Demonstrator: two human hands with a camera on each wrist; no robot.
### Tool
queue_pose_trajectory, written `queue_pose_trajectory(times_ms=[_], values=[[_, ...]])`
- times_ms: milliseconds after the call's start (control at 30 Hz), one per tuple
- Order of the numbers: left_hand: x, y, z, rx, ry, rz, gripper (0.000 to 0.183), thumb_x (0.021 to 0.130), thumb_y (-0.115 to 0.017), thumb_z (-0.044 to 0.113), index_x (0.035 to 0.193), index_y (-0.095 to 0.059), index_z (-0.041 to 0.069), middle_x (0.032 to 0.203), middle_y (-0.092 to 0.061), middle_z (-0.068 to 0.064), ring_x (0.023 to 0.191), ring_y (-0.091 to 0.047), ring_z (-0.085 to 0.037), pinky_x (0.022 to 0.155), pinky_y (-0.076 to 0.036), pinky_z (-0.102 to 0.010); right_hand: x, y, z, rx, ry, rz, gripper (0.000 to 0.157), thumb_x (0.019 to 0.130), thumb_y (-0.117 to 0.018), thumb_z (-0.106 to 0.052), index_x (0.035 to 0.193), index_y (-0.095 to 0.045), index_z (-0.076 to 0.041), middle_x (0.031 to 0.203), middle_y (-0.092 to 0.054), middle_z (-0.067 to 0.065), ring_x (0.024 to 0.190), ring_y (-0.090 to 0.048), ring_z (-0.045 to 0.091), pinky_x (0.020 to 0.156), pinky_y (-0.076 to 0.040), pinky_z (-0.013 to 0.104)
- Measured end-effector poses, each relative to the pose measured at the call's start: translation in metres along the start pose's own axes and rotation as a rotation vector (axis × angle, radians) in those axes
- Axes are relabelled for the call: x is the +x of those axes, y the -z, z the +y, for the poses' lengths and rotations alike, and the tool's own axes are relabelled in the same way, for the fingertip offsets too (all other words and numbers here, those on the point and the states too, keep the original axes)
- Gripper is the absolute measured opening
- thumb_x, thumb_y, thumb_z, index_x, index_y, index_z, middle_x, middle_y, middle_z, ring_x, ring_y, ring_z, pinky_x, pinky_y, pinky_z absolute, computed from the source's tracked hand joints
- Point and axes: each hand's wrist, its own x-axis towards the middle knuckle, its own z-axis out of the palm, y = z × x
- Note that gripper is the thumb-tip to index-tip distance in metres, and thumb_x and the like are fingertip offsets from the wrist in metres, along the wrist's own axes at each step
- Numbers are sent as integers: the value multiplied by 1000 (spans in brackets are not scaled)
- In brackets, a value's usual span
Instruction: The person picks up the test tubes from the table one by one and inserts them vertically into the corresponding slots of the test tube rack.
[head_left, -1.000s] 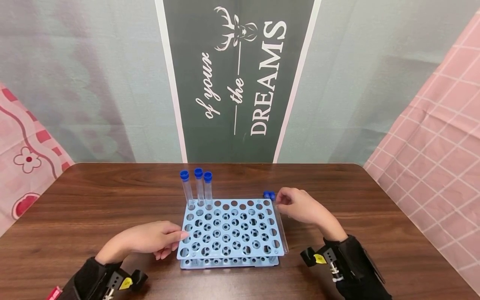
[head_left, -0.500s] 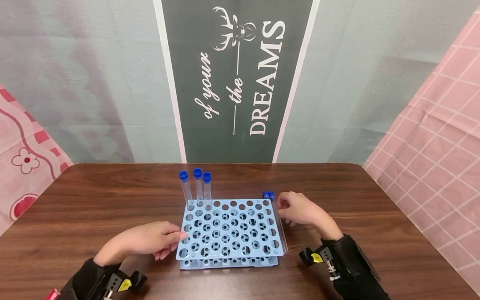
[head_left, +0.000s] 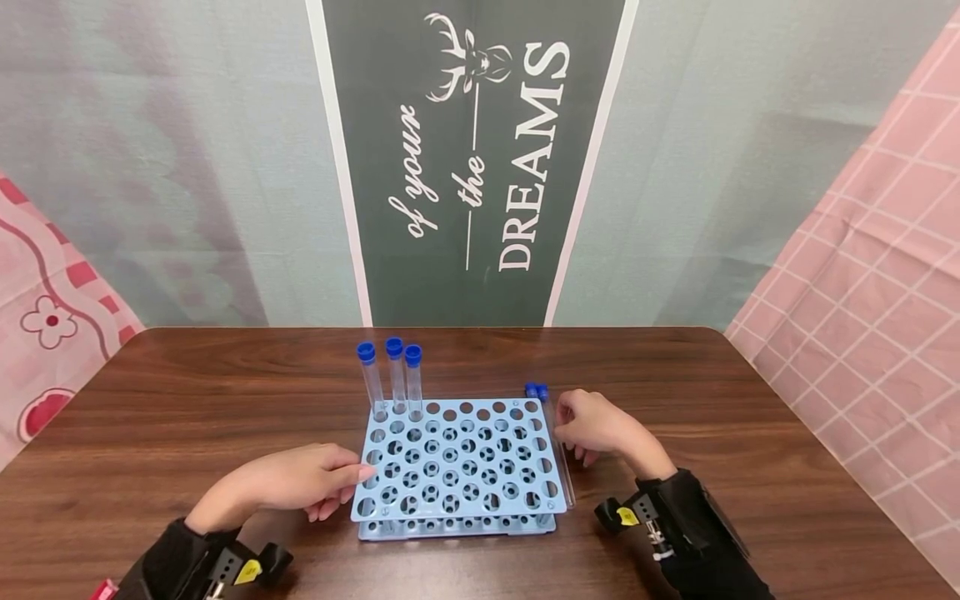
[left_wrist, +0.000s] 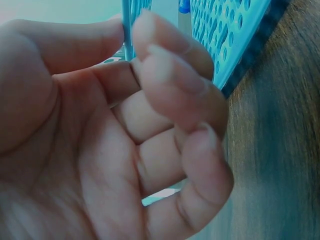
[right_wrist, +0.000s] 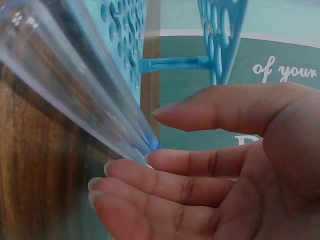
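Note:
A light-blue test tube rack [head_left: 460, 458] stands in the middle of the table. At its left edge is my left hand [head_left: 315, 479], pinching the upper plate [left_wrist: 129, 30] with the thumb on top and fingers curled below. Three clear test tubes [head_left: 373, 387] with blue caps stand in the back-left holes. Two more capped tubes lie along the right side; their blue caps [head_left: 537, 392] show at the far end. My right hand [head_left: 596, 425] is beside these tubes [right_wrist: 65, 90]. Its fingertips are near their capped ends, with the thumb [right_wrist: 185, 110] held apart.
Brown wooden table [head_left: 225, 392] surrounds the rack. A curtain [head_left: 465, 300] with printed lettering hangs behind the table's back edge. Black wrist cameras [head_left: 615, 515] are strapped to both forearms.
My right hand has moved down a little along the lying tubes, towards me, its fingers lowered beside them. My left hand keeps its hold on the rack.

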Motion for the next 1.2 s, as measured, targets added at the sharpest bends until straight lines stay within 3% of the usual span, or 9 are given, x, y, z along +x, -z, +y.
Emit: queue_pose_trajectory(times_ms=[367, 1200], values=[[0, 0, 0, 27, -6, 9, 39, 96, -42, 33, 65, -49, 9, 47, -43, 5, 41, -41, -8, 41, -40, -22, 3, -4, 1, 15, -27, -3, 11, 79, -60, -6, 75, -50, -5, 58, -55, 9, 44, -53, 19, 40, -51, 31], [1, 1, 1, -24, -51, -4, 36, 96, -42, 22, 65, -50, 5, 50, -44, 5, 43, -43, -9, 41, -41, -24, 5, -7, 3, 21, -41, 2, 14, 79, -62, -7, 73, -50, -4, 57, -55, 9, 42, -53, 18, 39, -51, 29]])
